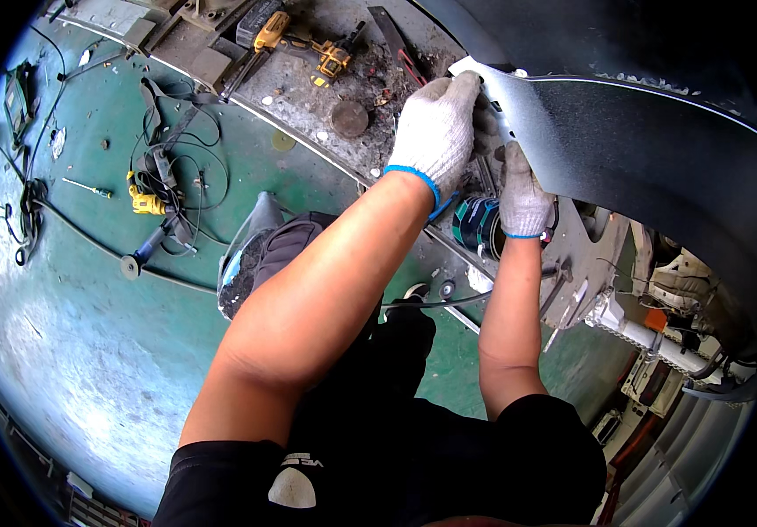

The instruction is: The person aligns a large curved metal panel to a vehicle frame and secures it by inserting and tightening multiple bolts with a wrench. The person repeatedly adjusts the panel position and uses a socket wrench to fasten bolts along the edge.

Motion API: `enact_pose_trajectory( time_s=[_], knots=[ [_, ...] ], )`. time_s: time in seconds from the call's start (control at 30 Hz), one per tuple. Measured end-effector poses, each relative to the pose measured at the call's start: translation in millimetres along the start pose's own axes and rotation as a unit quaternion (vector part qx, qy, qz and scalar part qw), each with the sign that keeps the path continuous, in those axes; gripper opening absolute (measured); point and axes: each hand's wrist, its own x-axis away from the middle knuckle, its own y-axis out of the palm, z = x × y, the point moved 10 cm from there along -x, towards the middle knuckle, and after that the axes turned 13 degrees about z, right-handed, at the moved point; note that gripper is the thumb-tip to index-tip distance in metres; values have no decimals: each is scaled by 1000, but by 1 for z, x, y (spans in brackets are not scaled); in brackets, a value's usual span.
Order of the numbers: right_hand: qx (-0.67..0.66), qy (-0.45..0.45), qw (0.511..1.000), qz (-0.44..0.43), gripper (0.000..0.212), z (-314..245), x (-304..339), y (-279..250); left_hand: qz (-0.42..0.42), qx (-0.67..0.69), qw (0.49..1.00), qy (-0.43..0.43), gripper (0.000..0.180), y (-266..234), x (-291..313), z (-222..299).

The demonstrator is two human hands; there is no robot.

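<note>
A large dark car body panel [607, 132] with a pale, bent edge fills the upper right. My left hand [435, 127], in a white knit glove with a blue cuff, has its fingers closed at the panel's upper left corner. Lower along the same edge, my right hand [523, 198], gloved alike, grips the rim, its fingertips partly hidden beside the metal. Just left of the right wrist stands a teal and black can [477, 225], partly covered by that hand.
Yellow and black cordless tools [333, 60] lie on the dirty metal platform [308, 110], near a round rusty disc [349, 119]. On the green floor are a corded yellow power tool [145, 200], a screwdriver [88, 187] and a trailing hose [88, 235]. Exposed vehicle parts [681, 281] sit at right.
</note>
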Motion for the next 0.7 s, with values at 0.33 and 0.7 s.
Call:
enact_pose_trajectory(
  time_s=[0.33, 0.7],
  knots=[
    [37, -58, 997, -25, 35, 36, 12, 5, 77, -114, 975, 174, 28, -12, -6, 17],
    [87, -73, 993, -38, 40, 25, 10, 7, 143, -234, 892, 360, 27, -11, 16, 55]
  ],
)
